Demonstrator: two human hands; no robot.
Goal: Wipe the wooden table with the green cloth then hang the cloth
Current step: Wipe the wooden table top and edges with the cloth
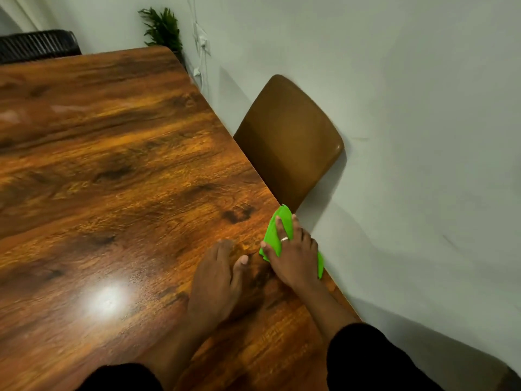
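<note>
The wooden table (112, 165) fills the left and middle of the head view, glossy with a dark grain. A bright green cloth (277, 231) lies folded at the table's right edge. My right hand (293, 255) presses flat on the cloth with fingers spread and a ring on one finger; part of the cloth sticks out beyond the fingertips and by the wrist. My left hand (217, 277) rests palm down on the bare wood just left of the cloth, holding nothing.
A brown chair back (290, 139) stands against the table's right edge, close to the white wall (408, 136). A small green plant (162, 29) and white cables (201, 43) are at the far corner. A dark ribbed chair back (36, 45) sits at the far left.
</note>
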